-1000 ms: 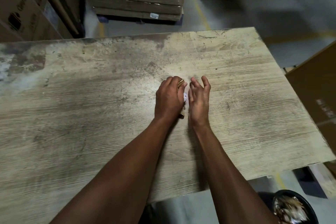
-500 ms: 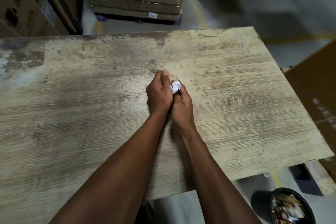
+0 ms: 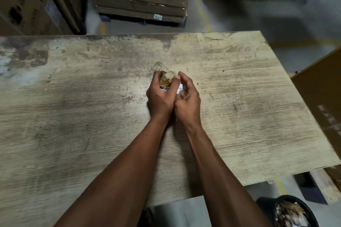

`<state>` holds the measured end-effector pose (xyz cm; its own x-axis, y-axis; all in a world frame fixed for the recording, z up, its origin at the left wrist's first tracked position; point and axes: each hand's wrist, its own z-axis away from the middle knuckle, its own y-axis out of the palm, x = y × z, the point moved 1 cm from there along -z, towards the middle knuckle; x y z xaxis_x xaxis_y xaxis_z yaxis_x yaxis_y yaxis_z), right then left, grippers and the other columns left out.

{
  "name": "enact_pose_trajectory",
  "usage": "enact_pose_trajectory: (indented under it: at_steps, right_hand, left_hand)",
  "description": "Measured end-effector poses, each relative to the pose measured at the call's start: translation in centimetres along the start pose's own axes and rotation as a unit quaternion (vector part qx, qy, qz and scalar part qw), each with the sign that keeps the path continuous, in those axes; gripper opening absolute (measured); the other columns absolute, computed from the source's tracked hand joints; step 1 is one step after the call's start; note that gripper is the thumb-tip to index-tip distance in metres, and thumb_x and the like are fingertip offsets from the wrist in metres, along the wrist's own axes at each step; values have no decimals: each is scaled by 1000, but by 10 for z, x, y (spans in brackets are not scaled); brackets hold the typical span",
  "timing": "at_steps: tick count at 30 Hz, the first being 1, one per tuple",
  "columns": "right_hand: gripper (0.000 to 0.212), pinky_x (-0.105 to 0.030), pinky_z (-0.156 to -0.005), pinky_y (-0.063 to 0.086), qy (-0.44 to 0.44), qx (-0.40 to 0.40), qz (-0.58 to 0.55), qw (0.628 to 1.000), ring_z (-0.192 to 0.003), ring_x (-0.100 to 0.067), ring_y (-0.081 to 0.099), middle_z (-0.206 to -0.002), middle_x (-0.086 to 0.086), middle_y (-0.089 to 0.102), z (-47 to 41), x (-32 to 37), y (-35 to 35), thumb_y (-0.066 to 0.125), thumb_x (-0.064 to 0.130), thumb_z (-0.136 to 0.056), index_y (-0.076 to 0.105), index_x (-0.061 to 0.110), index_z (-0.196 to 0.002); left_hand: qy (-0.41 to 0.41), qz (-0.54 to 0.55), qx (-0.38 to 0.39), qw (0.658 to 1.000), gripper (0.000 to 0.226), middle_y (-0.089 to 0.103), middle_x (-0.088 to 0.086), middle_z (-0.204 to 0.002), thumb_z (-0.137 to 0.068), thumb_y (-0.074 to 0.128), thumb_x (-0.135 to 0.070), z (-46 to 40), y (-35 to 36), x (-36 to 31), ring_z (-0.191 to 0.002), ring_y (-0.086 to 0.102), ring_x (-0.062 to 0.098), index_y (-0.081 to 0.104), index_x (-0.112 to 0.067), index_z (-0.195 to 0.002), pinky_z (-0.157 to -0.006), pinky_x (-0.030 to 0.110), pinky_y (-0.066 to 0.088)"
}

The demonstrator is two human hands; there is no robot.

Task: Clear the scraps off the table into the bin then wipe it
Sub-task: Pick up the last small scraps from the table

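Scraps (image 3: 166, 80) sit bunched between both cupped hands over the table (image 3: 73, 116). The left hand (image 3: 159, 96) grips brown bits; the right hand (image 3: 188, 97) curls round white paper (image 3: 180, 89).

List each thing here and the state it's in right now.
Left hand: curled round brown scraps.
Right hand: curled round white scrap.
Table: worn, stained, small specks left.
Bin: on floor, open, holding scraps.

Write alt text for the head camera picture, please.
Two hands, left hand and right hand, cup a bundle of brown and white scraps above a worn wooden table. A black bin holding scraps stands on the floor at lower right.
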<state>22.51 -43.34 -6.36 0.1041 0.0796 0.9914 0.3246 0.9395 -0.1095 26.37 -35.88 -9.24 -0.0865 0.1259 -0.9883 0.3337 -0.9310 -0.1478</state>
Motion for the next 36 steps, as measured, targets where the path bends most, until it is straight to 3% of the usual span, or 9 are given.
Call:
enact_pose_trajectory:
  at_steps: [2,6,9,12,15,21,23,31,36]
  right_hand:
    - [69,-25,-113,51,-23,-20,-5,1000,-137,6,56,-156,1,58,2,0,2,53,-18,-94,53,13,-155]
    - [72,-28,-120,45,-57,-53,50,996,-151,-1,43,-168,5,44,5,-9,0,53,-3,-93,43,14,-163]
    - [72,-28,-121,45,-39,-18,51,998,-140,5,53,-156,9,57,9,-10,-7,50,-10,-96,42,13,-164]
    - [61,-9,-96,50,-32,-22,55,998,-108,13,66,-119,31,69,17,-9,-13,54,-9,-99,54,12,-156]
    - [31,-7,-86,50,-26,-65,35,997,-100,17,67,-115,15,75,18,-8,-15,67,13,-106,72,14,-137]
    - [16,-46,-93,63,22,-69,30,997,-91,-14,78,-99,9,82,4,-3,-9,81,20,-94,84,29,-106]
    - [20,-49,-90,64,47,-71,28,996,-82,-14,76,-86,8,79,-2,1,-8,84,16,-90,84,35,-98]
    - [17,-14,-77,56,-17,-87,97,991,-74,4,74,-80,12,80,-9,10,-2,86,8,-88,86,20,-99]
    - [23,-3,-78,47,-58,-37,160,985,-79,8,71,-92,8,83,-4,15,-4,74,11,-98,85,21,-116]
  left_hand:
    - [0,-10,-7,1000,35,75,-12,-86,-84,73,-60,-2,1,2,-88,75,21,63,-30,-98,-80,47,61]
    - [16,-44,-13,999,33,72,-14,-80,-83,69,-58,0,2,0,-85,73,20,62,-26,-91,-77,46,61]
    - [32,-59,-22,998,32,71,-17,-77,-85,69,-57,3,4,-2,-81,71,16,62,-26,-90,-74,41,60]
    - [30,-65,-29,997,31,71,-19,-78,-87,68,-59,4,4,-2,-86,72,20,63,-29,-92,-75,41,60]
    - [13,-55,-28,998,28,73,-15,-80,-92,69,-54,5,4,-3,-83,73,17,63,-27,-94,-73,42,60]
    - [10,20,8,1000,26,69,-6,-75,-97,65,-43,5,2,-4,-75,70,25,59,-20,-89,-73,52,58]
    - [16,24,13,1000,28,69,-4,-76,-98,62,-46,4,2,-3,-76,68,25,59,-20,-88,-74,53,57]
    - [6,67,25,997,55,76,-4,-90,-103,39,-73,5,-1,-5,-91,75,23,71,-31,-88,-90,53,59]
    - [3,56,3,998,35,77,-6,-95,-97,46,-53,3,0,-3,-93,74,20,72,-31,-89,-87,52,59]
